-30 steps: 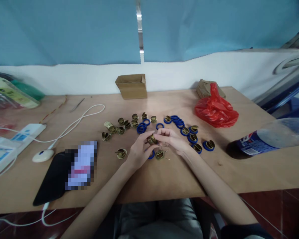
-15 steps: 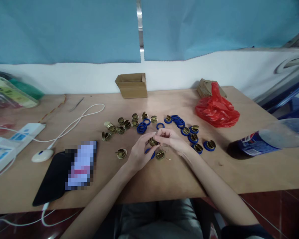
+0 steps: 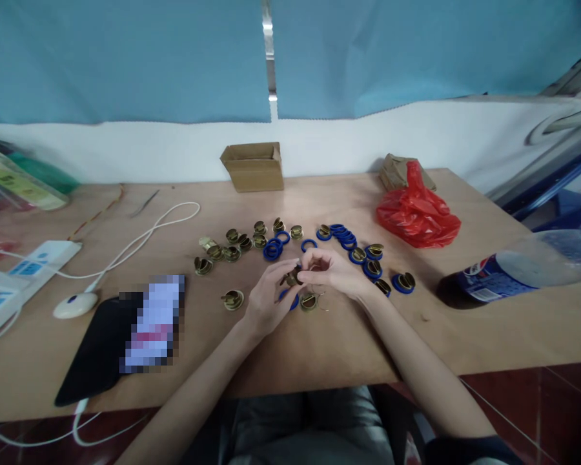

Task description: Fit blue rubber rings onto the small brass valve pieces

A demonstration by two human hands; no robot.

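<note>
Between the fingertips of my left hand point(image 3: 267, 294) and my right hand point(image 3: 330, 274) is a small brass-coloured round fitting point(image 3: 292, 276), partly hidden by the fingers. Both hands are closed on it, just above the table. Below them a blue ring point(image 3: 289, 299) lies partly covered by my left hand. Beside that ring rests another brass fitting point(image 3: 308, 301) with thin wire at its right. Several similar fittings point(image 3: 232, 253) sit to the left and behind. To the right, several fittings point(image 3: 372, 268) have blue rings around their bases.
Loose blue rings point(image 3: 273, 249) lie behind my hands. A cardboard box point(image 3: 254, 169) and a red plastic bag point(image 3: 419, 216) stand at the back. A cola bottle point(image 3: 484, 281) lies on the right. Leftward are a phone point(image 3: 155, 323), a white cable point(image 3: 140, 232) and a power strip point(image 3: 33, 274).
The view has shifted slightly, so things sit a little further left. My fingers have adjusted around the brass fitting, and a dark edge of it now shows at the top.
</note>
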